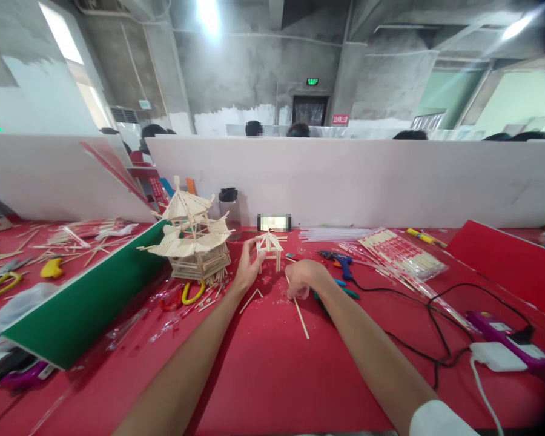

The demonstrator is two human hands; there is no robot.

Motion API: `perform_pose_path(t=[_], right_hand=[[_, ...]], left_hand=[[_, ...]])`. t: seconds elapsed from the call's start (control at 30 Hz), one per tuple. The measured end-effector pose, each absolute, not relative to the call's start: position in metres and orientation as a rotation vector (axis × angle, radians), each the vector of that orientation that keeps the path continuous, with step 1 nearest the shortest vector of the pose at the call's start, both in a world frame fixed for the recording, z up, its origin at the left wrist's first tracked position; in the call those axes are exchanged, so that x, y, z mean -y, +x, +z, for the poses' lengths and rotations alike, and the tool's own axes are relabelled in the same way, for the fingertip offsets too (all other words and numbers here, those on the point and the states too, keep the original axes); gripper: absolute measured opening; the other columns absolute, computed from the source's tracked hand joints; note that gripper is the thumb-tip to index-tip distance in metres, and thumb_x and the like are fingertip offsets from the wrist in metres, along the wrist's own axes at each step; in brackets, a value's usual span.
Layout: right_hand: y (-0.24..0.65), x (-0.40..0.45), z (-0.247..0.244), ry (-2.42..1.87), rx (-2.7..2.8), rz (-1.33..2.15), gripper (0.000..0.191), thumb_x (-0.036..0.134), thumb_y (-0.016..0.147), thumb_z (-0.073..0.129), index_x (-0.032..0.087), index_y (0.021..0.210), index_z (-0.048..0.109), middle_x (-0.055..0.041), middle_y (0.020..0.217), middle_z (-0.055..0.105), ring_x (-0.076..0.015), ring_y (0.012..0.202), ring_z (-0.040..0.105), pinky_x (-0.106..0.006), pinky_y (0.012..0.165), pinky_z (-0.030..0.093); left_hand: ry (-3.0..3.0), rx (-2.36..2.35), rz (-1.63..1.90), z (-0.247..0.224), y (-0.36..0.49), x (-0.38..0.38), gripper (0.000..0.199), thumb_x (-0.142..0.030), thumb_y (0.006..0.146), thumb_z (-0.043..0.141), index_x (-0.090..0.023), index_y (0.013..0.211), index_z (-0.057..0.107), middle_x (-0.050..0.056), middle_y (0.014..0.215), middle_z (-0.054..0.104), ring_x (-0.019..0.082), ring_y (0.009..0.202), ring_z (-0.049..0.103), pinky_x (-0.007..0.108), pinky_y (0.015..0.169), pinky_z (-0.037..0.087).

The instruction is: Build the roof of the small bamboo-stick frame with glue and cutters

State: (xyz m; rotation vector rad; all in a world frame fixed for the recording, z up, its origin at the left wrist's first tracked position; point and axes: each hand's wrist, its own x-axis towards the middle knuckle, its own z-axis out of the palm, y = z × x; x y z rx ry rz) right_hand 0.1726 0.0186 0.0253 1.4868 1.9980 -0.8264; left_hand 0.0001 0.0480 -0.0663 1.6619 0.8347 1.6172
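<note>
My left hand (249, 266) is closed on the side of a small stick pavilion (269, 242), thumb and fingers at its left posts. The pavilion stands upright on the red table, with a pointed roof and thin legs. Just right of it, my right hand (302, 277) is bent down with its fingers pinched on a thin wooden stick (301, 320), which slants toward me. Two short sticks (251, 301) form an angle in front of my left hand. A larger tiered stick pagoda (195, 242) stands to the left.
A blue glue gun (344, 264) and teal-handled pliers (350, 293) lie right of my right hand. Black cable (404, 293) runs to a purple power strip (495, 330). Yellow-handled scissors (194, 293) lie by the pagoda. Behind stand a phone (275, 223), bottle (229, 212) and white partition (345, 181).
</note>
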Motion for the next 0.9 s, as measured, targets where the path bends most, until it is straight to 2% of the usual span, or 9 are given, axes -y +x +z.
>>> perform_pose_path(t=[0.13,0.23,0.4,0.57,0.67,0.73,0.9], right_hand=[[0.159,-0.010,0.019,1.468,-1.981,-0.668,0.021,0.026,0.070,0.078,0.011,0.084,0.074,-0.0095,0.072,0.075,-0.0246,0.076,0.074,-0.029,0.071,0.056],[0.160,-0.002,0.018,1.470,-1.990,-0.689,0.019,0.024,0.072,0.073,0.012,0.086,0.074,-0.0089,0.069,0.075,-0.0242,0.072,0.073,-0.030,0.068,0.056],[0.158,0.022,0.023,1.612,-2.195,-0.417,0.014,0.021,0.066,0.072,0.017,0.078,0.076,-0.0092,0.062,0.072,-0.0281,0.075,0.072,-0.034,0.073,0.053],[0.157,0.041,0.033,1.608,-2.375,-0.268,0.014,0.024,0.070,0.065,0.015,0.075,0.075,-0.0159,0.071,0.073,-0.0333,0.080,0.071,-0.035,0.067,0.048],[0.167,0.049,0.028,1.647,-2.513,-0.292,0.022,0.027,0.080,0.053,0.015,0.080,0.072,-0.0165,0.081,0.073,-0.0297,0.078,0.069,-0.032,0.062,0.041],[0.175,0.055,0.020,1.700,-2.657,-0.354,0.022,0.029,0.085,0.048,0.017,0.086,0.067,-0.0129,0.086,0.072,-0.0248,0.075,0.065,-0.030,0.060,0.034],[0.191,0.068,0.003,1.659,-2.921,-0.707,0.005,0.024,0.088,0.048,0.022,0.087,0.052,0.0010,0.071,0.058,-0.0145,0.064,0.049,-0.026,0.058,0.024]], left_hand=[[1.679,-0.840,1.631,-0.068,0.000,-0.051,0.046,-0.034,0.087,0.067,-0.024,0.127,0.050,0.010,0.136,0.053,0.025,0.133,0.049,0.041,0.115,0.035],[1.698,-0.832,1.640,-0.068,0.000,-0.053,0.048,-0.030,0.084,0.071,-0.024,0.127,0.049,0.010,0.135,0.053,0.025,0.131,0.050,0.042,0.116,0.034],[1.714,-0.802,1.657,-0.068,0.001,-0.053,0.048,-0.027,0.083,0.070,-0.023,0.126,0.048,0.010,0.135,0.053,0.025,0.131,0.050,0.044,0.117,0.032],[1.751,-0.843,1.652,-0.069,-0.002,-0.053,0.053,-0.025,0.083,0.068,-0.023,0.132,0.046,0.011,0.138,0.051,0.027,0.137,0.044,0.047,0.119,0.028],[1.781,-0.872,1.675,-0.070,-0.005,-0.049,0.054,-0.025,0.085,0.064,-0.024,0.135,0.045,0.011,0.142,0.049,0.027,0.142,0.038,0.047,0.121,0.024],[1.801,-0.882,1.689,-0.069,-0.006,-0.045,0.053,-0.025,0.087,0.062,-0.025,0.137,0.045,0.010,0.144,0.048,0.027,0.142,0.037,0.047,0.121,0.023],[1.850,-0.942,1.820,-0.058,-0.009,-0.032,0.048,-0.030,0.091,0.057,-0.023,0.137,0.046,0.012,0.147,0.045,0.028,0.141,0.039,0.048,0.119,0.027]])
